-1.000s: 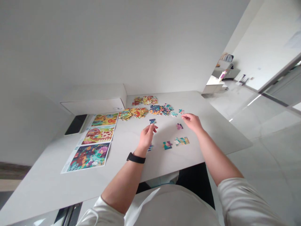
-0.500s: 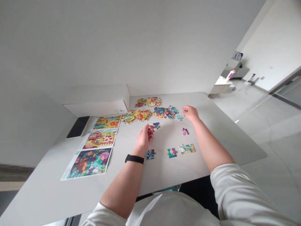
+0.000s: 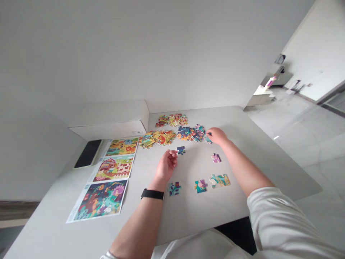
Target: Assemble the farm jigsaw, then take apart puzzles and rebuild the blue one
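Note:
My left hand (image 3: 166,166) hovers over the white table (image 3: 253,144) with fingers curled, its fingertips next to a dark blue puzzle piece (image 3: 180,150) lying just beyond them. My right hand (image 3: 217,136) reaches to the right end of the blue-green heap of puzzle pieces (image 3: 192,132), fingers pinched on a teal piece (image 3: 207,139) there. Loose pieces lie nearer me: a purple one (image 3: 216,158), a joined green pair (image 3: 219,180), a teal-pink one (image 3: 201,186) and a blue one (image 3: 174,188).
Orange-yellow pieces (image 3: 157,137) and red-yellow pieces (image 3: 171,119) form heaps at the back. Three picture sheets (image 3: 113,168) lie at the left, a white box (image 3: 109,119) behind them, a black phone (image 3: 88,153) beside it. The table edge runs close at right.
My right hand has moved away from the purple piece up to the blue-green heap. My left hand has set the dark blue piece down and drawn back slightly. The camera tilted.

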Motion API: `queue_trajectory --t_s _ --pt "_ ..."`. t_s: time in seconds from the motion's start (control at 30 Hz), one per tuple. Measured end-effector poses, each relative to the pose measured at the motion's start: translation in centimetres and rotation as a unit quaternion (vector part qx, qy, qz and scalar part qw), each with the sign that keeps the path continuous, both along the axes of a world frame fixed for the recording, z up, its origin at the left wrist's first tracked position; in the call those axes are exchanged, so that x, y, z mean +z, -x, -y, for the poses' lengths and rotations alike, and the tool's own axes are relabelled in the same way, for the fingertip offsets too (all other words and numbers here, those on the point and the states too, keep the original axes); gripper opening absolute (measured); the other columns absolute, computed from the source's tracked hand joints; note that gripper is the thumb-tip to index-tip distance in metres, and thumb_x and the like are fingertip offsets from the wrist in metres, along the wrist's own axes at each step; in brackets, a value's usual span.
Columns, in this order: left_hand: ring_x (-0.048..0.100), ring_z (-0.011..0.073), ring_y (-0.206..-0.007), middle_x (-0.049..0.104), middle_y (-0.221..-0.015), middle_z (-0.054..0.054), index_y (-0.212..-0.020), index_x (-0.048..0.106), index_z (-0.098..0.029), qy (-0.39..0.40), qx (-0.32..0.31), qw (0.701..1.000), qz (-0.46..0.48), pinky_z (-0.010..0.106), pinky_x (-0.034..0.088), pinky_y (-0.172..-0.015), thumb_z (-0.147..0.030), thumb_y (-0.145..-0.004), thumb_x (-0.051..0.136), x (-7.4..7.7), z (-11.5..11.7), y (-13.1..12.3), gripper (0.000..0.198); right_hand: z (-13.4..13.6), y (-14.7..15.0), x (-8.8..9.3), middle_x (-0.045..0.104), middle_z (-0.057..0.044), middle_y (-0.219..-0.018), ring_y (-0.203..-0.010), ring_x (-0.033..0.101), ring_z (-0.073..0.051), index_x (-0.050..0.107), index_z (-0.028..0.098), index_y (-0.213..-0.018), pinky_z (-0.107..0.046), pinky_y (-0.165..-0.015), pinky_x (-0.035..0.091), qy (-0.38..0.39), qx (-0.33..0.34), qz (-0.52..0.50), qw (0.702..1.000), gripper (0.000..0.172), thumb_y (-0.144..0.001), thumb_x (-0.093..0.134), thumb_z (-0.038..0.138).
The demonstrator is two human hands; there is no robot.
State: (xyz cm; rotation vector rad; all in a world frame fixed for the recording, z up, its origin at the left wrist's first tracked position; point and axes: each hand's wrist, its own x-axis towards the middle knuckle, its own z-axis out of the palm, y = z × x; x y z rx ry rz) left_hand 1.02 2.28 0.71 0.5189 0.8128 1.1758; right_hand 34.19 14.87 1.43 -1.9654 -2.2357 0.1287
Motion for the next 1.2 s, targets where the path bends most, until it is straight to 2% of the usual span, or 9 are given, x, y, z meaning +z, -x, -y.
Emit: queue_trajectory --t_s 0.13,0.23,0.33,0.57,0.73,0.97,1.03,1.1,1.2 --pt "0.05 0.0079 -0.058 0.059 -0.075 -0.001 -0.087 0.072 -0.014 -0.001 0.008 1.0 -0.003 0.02 0.039 -0.05 -0.048 -0.084 0.082 -0.2 0.1 -0.3 0.036 -0.7 -0.4 0.2 0.078 -0.011 -0.128 -0.119 0.071 -0.027 0.083 0.024 -0.122 -0.036 -0.108 0.053 -0.015 -0.026 0.002 1.0 0.029 -0.102 0.062 0.028" --pt "0.049 0.0078 -0.058 0.059 -0.076 -0.001 -0.087 0.072 -0.014 0.004 0.011 1.0 -0.006 0.02 0.038 -0.05 -0.047 -0.081 0.084 -0.2 0.2 -0.3 0.036 -1.4 0.5 0.4 0.073 -0.01 -0.144 -0.132 0.065 -0.027 0.075 0.025 -0.14 -0.039 -0.117 0.049 -0.027 0.045 -0.021 0.998 0.04 -0.102 0.061 0.026" --pt "0.048 0.0076 -0.058 0.06 -0.077 -0.001 -0.089 0.073 -0.014 0.012 0.005 1.0 -0.02 0.02 0.039 -0.05 -0.046 -0.08 0.085 -0.2 0.3 -0.2 0.036 -1.6 1.2 0.3 0.068 -0.008 -0.153 -0.14 0.061 -0.028 0.072 0.026 -0.145 -0.041 -0.122 0.046 -0.005 0.085 -0.016 0.996 0.044 -0.102 0.061 0.025" --pt "0.054 0.0103 -0.063 0.064 -0.084 0.001 -0.096 0.075 -0.016 -0.045 0.012 0.995 -0.091 0.023 0.045 -0.055 -0.049 -0.084 0.082 0.3 1.4 -0.4 0.036 0.1 -0.2 -0.2 0.073 -0.013 -0.138 -0.127 0.065 -0.034 0.075 0.028 -0.138 -0.046 -0.11 0.052 -0.005 -0.061 -0.002 0.998 0.039 -0.102 0.061 0.031" --pt "0.057 0.0138 -0.068 0.07 -0.085 0.004 -0.1 0.077 -0.019 -0.118 -0.001 0.966 -0.232 0.025 0.048 -0.061 -0.039 -0.084 0.085 2.3 0.7 -1.4 0.027 0.8 0.1 -0.9 0.072 -0.017 -0.134 -0.124 0.063 -0.037 0.079 0.028 -0.13 -0.05 -0.107 0.051 -0.026 -0.116 -0.02 0.993 0.036 -0.1 0.06 0.033" --pt "0.064 0.0202 -0.083 0.072 -0.09 0.006 -0.099 0.081 -0.022 -0.26 0.018 0.88 -0.397 0.028 0.051 -0.075 -0.019 -0.078 0.087 4.5 -4.6 -5.4 0.022 1.3 0.7 -1.0 0.068 -0.026 -0.13 -0.125 0.059 -0.046 0.08 0.02 -0.121 -0.066 -0.11 0.043 -0.054 -0.182 -0.028 0.981 0.034 -0.096 0.066 0.037" --pt "0.066 0.025 -0.097 0.073 -0.099 0.009 -0.102 0.081 -0.023 -0.304 0.015 0.825 -0.476 0.036 0.054 -0.093 -0.018 -0.081 0.083 4.4 -6.3 -6.7 0.022 1.3 0.7 -0.9 0.067 -0.026 -0.133 -0.127 0.058 -0.046 0.079 0.019 -0.124 -0.066 -0.111 0.042 -0.055 -0.177 -0.035 0.982 0.036 -0.096 0.066 0.036" --pt "0.065 0.0312 -0.115 0.073 -0.115 0.012 -0.11 0.08 -0.023 -0.331 -0.002 0.749 -0.574 0.046 0.048 -0.111 -0.018 -0.085 0.079 3.9 -7.8 -7.9 0.025 1.2 0.7 -1.0 0.065 -0.022 -0.14 -0.13 0.057 -0.041 0.078 0.023 -0.129 -0.06 -0.114 0.042 -0.062 -0.135 -0.054 0.987 0.036 -0.097 0.065 0.034" --pt "0.059 0.0382 -0.131 0.067 -0.14 0.015 -0.125 0.078 -0.024 -0.321 -0.042 0.654 -0.684 0.055 0.042 -0.119 -0.02 -0.087 0.077 2.8 -9.7 -9.3 0.039 0.9 0.8 -1.3 0.062 -0.014 -0.149 -0.137 0.053 -0.037 0.076 0.03 -0.132 -0.057 -0.121 0.036 -0.053 -0.082 -0.074 0.992 0.036 -0.099 0.063 0.032"
